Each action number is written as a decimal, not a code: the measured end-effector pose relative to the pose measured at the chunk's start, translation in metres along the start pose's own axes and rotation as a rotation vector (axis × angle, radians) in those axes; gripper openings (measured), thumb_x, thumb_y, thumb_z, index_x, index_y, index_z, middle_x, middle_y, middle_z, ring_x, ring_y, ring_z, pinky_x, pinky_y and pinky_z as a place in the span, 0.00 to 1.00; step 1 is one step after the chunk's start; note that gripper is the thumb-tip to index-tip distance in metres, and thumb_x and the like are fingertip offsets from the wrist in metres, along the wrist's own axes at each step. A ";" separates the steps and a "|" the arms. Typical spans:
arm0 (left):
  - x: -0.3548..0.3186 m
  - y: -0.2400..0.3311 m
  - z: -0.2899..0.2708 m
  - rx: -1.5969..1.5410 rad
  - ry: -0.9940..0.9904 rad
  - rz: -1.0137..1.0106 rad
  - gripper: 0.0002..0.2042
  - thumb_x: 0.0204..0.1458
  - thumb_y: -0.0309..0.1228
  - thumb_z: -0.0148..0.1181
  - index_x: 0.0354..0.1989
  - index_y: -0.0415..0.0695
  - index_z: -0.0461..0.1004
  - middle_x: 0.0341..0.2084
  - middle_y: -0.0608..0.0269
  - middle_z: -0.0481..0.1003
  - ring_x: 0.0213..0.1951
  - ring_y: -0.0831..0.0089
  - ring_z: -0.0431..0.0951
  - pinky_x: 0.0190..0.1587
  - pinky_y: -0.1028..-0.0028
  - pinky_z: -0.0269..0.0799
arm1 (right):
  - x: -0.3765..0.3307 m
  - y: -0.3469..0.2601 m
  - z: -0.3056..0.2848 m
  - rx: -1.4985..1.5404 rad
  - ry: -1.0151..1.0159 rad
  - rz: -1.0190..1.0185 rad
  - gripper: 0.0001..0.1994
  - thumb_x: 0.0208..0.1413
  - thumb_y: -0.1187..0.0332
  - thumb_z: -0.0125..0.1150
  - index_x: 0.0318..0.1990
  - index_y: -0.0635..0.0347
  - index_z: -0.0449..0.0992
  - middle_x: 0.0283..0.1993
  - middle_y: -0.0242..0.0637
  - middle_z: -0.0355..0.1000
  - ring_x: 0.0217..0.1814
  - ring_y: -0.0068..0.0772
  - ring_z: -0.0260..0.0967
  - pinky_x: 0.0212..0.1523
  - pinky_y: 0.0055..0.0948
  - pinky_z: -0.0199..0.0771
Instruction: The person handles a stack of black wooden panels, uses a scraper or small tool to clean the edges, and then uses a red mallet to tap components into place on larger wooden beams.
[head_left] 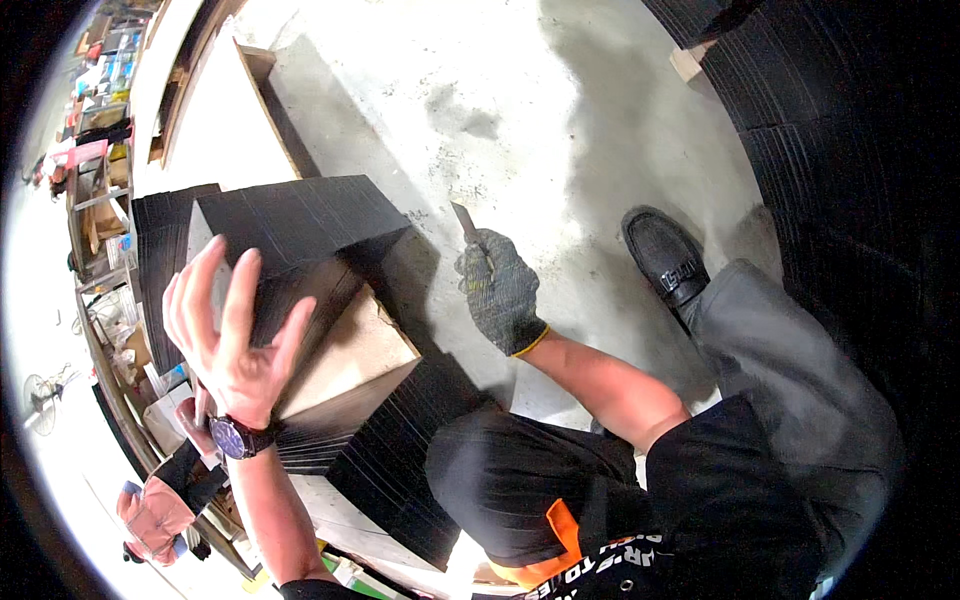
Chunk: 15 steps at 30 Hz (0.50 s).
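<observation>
Insp. note, clock centred on worker's R hand: R hand [503, 292], in grey knit glove, fingers curled fully round the handle of a knife [464, 220] — blade clear of the fist, pointing to 11 o'clock, over bare floor [480, 120], touching nothing. Handle hidden, so type n/a. L hand [240, 362], bare, at approx. 8:30, fingers spread wide, nothing in them; it's in front of the black stack [300, 220] at 10 — contact or not, can't tell. Tan block [345, 350] at 8, beside the stack. Handling, my judgement: knife light, stiff, edge prob. sharp; hold by handle only, well back of blade, glove should help vs. slipping. Stack looks layered, prob. heavy as a whole, layers apt to slide; best taken w/ both palms on opp. sides, low down.
</observation>
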<state>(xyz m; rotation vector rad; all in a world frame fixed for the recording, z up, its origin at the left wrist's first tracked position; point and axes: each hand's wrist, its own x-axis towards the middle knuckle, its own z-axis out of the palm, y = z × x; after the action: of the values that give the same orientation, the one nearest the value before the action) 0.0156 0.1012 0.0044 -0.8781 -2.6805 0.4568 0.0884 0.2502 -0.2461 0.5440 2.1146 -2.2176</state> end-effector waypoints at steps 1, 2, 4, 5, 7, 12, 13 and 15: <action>0.007 0.001 0.003 0.049 -0.024 0.042 0.24 0.38 0.39 0.73 0.48 0.52 0.77 0.52 0.60 0.71 0.55 0.58 0.69 0.60 0.56 0.59 | 0.001 0.005 0.001 -0.033 0.016 0.001 0.13 0.64 0.65 0.50 0.51 0.62 0.68 0.30 0.35 0.74 0.28 0.21 0.71 0.30 0.25 0.74; 0.014 0.002 0.003 0.099 -0.016 0.059 0.18 0.40 0.36 0.71 0.43 0.52 0.79 0.48 0.64 0.75 0.54 0.60 0.70 0.61 0.55 0.57 | 0.001 0.008 0.000 -0.067 0.032 0.002 0.13 0.64 0.65 0.50 0.51 0.62 0.68 0.30 0.36 0.74 0.28 0.21 0.71 0.30 0.26 0.74; 0.016 0.002 0.004 0.104 0.001 0.074 0.13 0.42 0.34 0.70 0.38 0.53 0.81 0.43 0.69 0.77 0.53 0.63 0.72 0.62 0.55 0.54 | -0.002 0.013 -0.004 -0.097 0.033 -0.024 0.12 0.64 0.65 0.51 0.50 0.62 0.69 0.30 0.35 0.74 0.27 0.21 0.71 0.29 0.26 0.74; 0.020 0.010 0.002 0.133 -0.015 0.096 0.10 0.43 0.33 0.69 0.36 0.52 0.81 0.38 0.72 0.79 0.54 0.65 0.72 0.64 0.55 0.50 | -0.004 0.016 -0.005 -0.107 0.028 -0.053 0.12 0.63 0.65 0.51 0.50 0.62 0.69 0.29 0.35 0.74 0.26 0.22 0.71 0.29 0.26 0.74; 0.026 0.025 0.003 0.177 -0.083 0.116 0.09 0.44 0.31 0.67 0.36 0.49 0.80 0.37 0.71 0.79 0.55 0.65 0.72 0.64 0.54 0.50 | -0.005 0.020 -0.007 -0.123 0.026 -0.078 0.12 0.63 0.65 0.52 0.50 0.62 0.69 0.29 0.35 0.74 0.26 0.22 0.71 0.28 0.25 0.74; 0.027 0.054 0.049 0.275 -0.354 0.232 0.12 0.45 0.27 0.56 0.39 0.41 0.78 0.42 0.59 0.77 0.54 0.61 0.71 0.63 0.56 0.57 | 0.001 0.017 -0.014 -0.112 0.043 -0.052 0.13 0.63 0.64 0.52 0.49 0.62 0.70 0.28 0.35 0.74 0.26 0.22 0.72 0.27 0.25 0.74; 0.023 0.054 0.065 0.267 -0.351 0.254 0.13 0.45 0.27 0.55 0.39 0.39 0.78 0.42 0.57 0.77 0.53 0.60 0.72 0.62 0.57 0.59 | 0.004 0.012 -0.011 -0.099 0.041 -0.055 0.13 0.63 0.64 0.52 0.49 0.62 0.70 0.28 0.35 0.74 0.26 0.22 0.72 0.27 0.25 0.74; 0.015 0.061 0.097 0.273 -0.363 0.308 0.13 0.44 0.26 0.54 0.39 0.36 0.77 0.42 0.53 0.77 0.50 0.59 0.73 0.60 0.59 0.63 | 0.009 0.008 -0.011 -0.065 0.056 -0.002 0.13 0.63 0.64 0.53 0.49 0.63 0.70 0.29 0.36 0.75 0.27 0.22 0.72 0.27 0.26 0.74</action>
<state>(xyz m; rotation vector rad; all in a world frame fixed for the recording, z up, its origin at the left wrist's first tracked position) 0.0008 0.1370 -0.1047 -1.2256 -2.6986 1.1202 0.0850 0.2624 -0.2565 0.6079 2.2056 -2.1509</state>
